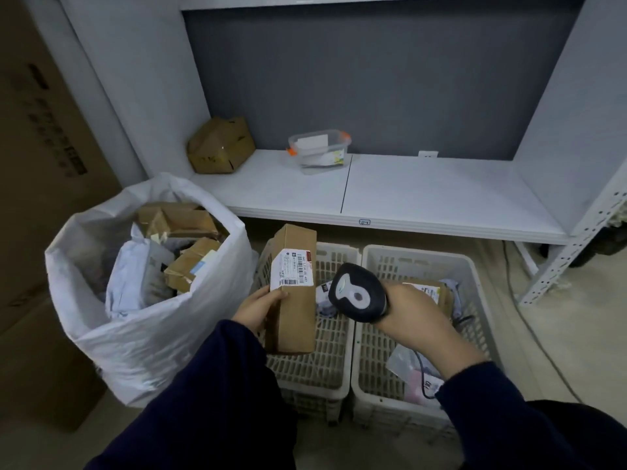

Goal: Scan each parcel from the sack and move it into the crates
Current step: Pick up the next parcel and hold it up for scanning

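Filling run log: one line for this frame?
phase: scanning | left hand: holds brown cardboard parcel over left white plastic crate | right hand: grips black handheld scanner

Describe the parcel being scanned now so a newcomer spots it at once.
In front of the white shelf, a left crate and a right crate sit beside the white sack. Over the left crate, the left hand grips a long brown cardboard box, while the right hand holds a scanner beside it. Only this parcel is held up off everything, its white barcode label facing up.
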